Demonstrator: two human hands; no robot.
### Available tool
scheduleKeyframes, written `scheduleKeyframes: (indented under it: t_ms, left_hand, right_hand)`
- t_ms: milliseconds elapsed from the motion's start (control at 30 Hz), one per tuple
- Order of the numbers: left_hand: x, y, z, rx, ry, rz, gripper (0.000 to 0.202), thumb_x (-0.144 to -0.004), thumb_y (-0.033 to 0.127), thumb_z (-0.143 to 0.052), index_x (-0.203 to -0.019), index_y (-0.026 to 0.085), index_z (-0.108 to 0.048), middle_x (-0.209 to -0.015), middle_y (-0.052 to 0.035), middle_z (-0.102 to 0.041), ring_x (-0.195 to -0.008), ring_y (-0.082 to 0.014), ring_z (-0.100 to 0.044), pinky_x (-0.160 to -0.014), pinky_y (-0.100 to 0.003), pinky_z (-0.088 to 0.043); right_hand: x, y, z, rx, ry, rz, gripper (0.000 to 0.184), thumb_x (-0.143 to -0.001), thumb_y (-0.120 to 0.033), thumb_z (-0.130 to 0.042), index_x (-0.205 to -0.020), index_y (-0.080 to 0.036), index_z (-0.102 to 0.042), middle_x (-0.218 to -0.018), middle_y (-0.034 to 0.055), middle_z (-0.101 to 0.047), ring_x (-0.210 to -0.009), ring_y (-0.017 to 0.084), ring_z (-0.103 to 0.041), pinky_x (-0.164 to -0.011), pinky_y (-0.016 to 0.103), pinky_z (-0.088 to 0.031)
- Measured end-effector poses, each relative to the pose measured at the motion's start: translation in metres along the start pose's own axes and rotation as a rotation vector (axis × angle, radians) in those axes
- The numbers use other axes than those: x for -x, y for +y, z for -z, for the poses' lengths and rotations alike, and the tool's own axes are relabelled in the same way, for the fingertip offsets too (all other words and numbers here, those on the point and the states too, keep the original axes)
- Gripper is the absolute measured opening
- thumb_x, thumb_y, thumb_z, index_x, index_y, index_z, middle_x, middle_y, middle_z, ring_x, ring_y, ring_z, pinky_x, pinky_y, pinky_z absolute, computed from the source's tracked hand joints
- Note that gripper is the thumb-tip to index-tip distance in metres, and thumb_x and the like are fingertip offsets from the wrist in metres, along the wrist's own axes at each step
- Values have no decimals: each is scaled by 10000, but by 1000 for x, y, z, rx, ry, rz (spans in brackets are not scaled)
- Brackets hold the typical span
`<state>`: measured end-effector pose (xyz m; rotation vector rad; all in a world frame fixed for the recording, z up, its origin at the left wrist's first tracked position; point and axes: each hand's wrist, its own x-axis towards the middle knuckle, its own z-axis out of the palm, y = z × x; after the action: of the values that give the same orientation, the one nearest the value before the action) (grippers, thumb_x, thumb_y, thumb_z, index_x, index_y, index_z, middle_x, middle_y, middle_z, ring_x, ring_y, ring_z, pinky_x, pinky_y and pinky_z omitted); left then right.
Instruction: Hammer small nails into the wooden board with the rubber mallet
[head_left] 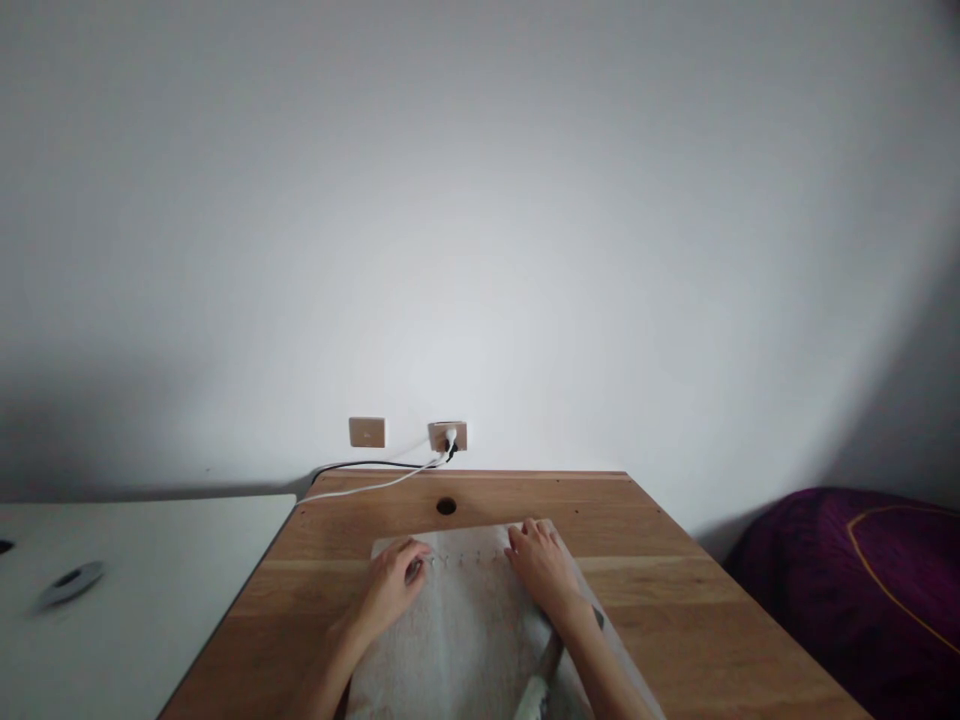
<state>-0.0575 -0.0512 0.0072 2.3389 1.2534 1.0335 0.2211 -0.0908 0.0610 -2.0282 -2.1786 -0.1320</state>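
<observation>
A pale grey cloth (465, 630) lies spread on a wooden desk (675, 620), with a row of small marks near its far edge. My left hand (394, 583) rests on the cloth's far left part, fingers curled as if pinching the fabric. My right hand (541, 562) lies on the far right part with fingers stretched flat. A narrow strip or handle (541, 680) shows under my right forearm at the bottom edge.
A cable hole (446, 506) sits in the desk near the wall. Two wall plates (367, 432) hold a plug with black and white cables (375, 478). A white table (135, 600) with a round disc (73, 583) stands left. A purple cushion (862, 590) is at right.
</observation>
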Motion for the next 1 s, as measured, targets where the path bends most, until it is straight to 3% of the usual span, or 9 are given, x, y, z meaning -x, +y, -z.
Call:
scheduleKeyframes:
  t_ms: [267,533,833,1000]
  left_hand:
    - [1,-12,-1,179,-27,56,370,-783,96,-520,-1066,204,-733,-969,-60,-770,-888,-196,-712,-831,-298,-567]
    - [1,-16,6,202,-18,47,327,-786,121,-570,-1063,200,-723,-918,-57,-765,-863,-204,-712,-843,-322,-561]
    - [-2,-18,8,181,-27,52,131,-855,216,-608,-869,199,-737,-864,-62,-749,-809,-210,-697,-803,-323,-540]
    - [-4,-8,13,55,23,44,184,-876,307,-631,-736,208,-699,-768,-38,-692,-737,-198,-650,-723,-296,-497]
  right_hand:
    - [-1,0,0,-14,1,42,194,-971,-133,-564,-1076,-168,-724,-1139,133,-724,-1137,315,-615,-969,399,-407]
    - [1,1,5,-58,-1,67,322,-969,-47,-442,-986,-191,-729,-1039,102,-738,-1043,248,-643,-929,330,-401]
    - [1,0,7,-87,-1,64,315,-927,-43,-476,-1056,-186,-725,-1073,104,-745,-1096,250,-644,-964,326,-389]
    - [0,-1,6,-73,6,46,271,-993,-129,-461,-1019,-158,-729,-1052,153,-743,-1084,299,-643,-940,372,-402]
